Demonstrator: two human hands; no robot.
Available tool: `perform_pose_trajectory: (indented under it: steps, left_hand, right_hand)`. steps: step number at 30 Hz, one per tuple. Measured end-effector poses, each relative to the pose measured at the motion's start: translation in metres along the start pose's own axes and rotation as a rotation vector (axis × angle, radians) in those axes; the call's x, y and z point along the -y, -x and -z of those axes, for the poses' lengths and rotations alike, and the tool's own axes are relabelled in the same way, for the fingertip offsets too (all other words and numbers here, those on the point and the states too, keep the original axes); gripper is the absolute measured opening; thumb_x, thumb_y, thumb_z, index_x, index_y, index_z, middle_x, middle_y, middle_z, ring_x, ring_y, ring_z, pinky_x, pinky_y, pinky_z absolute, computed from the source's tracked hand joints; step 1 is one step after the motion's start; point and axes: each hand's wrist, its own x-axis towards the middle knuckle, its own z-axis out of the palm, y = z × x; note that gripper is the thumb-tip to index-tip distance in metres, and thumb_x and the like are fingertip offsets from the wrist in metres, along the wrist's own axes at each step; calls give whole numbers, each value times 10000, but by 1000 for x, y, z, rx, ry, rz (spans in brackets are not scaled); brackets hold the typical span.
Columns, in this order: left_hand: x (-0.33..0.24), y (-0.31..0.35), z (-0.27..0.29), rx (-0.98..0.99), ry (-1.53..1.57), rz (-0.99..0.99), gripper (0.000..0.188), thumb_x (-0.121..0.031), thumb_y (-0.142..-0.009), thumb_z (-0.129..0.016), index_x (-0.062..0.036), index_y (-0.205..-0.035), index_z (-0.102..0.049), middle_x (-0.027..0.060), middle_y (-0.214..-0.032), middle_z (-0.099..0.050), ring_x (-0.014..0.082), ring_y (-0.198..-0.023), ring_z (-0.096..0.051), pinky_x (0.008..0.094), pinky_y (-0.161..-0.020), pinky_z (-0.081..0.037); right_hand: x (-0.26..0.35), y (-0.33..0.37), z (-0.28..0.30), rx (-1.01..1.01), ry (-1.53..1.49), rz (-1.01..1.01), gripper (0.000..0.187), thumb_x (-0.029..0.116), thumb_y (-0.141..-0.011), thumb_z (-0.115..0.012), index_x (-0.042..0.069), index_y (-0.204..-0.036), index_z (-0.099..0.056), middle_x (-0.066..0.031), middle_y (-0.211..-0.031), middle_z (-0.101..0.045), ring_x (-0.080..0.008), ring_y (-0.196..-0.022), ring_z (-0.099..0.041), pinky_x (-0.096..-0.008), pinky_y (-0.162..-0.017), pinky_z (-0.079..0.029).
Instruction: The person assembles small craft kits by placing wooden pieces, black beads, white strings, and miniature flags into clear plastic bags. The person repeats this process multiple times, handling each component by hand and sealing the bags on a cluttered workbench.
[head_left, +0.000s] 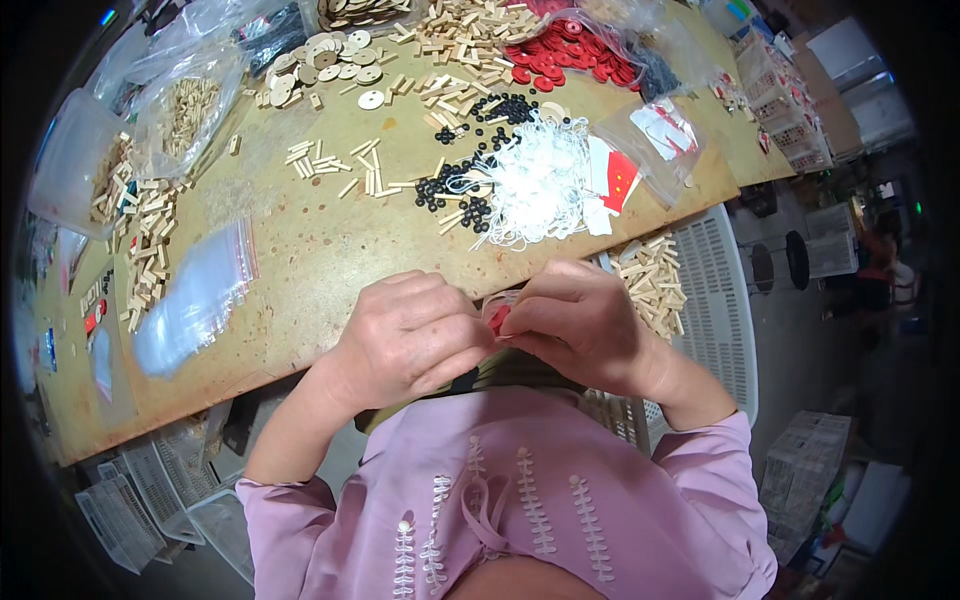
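Left hand (405,335), right hand (575,320) pinch small bag (498,316), contents mostly hidden.

the fingers (500,318) meet at the near edge of the worktop (310,260). just behind them lies a heap of string loops (540,180) with beads (455,190) on its left. a stack of small bags (200,295) lies far left. a basket of sticks (655,285) sits right of the fingers.

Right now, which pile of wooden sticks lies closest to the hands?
The pile in the white slatted basket just off the table edge: wooden sticks right beside the right hand. The other stick piles lie farther up the table.
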Motion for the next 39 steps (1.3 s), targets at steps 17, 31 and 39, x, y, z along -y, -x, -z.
perform_pose_trajectory:
  steps: [17, 31, 39]
  left_hand:
    - [14, -39, -36, 253, 230, 110, 139, -137, -831, -815, -78, -850, -691, 68, -756, -633, 262, -693, -636, 371, -615, -498]
    - [13, -64, -64, 335, 221, 120, 105, -115, -858, -792, -56, -871, -707, 70, -807, -673, 258, -720, -658, 365, -658, -522]
    - [51, -86, -43, 188, -114, 580, 204, 0, -916, -663, -34, -1110, -715, 130, -988, -652, 259, -876, -689, 345, -745, -551]
  right_hand:
    - [-32, 53, 1, -184, 129, -1, 132, 99, -815, -785, 81, -865, -664, -40, -893, -641, -269, -885, -625, -416, -846, -452]
    - [-52, 82, 4, -313, 68, -64, 86, 82, -810, -737, 78, -884, -693, -30, -889, -624, -256, -929, -601, -407, -837, -448]
    - [-63, 89, 8, -339, 99, -66, 192, 57, -800, -710, 45, -991, -720, -45, -911, -635, -265, -854, -622, -412, -784, -487]
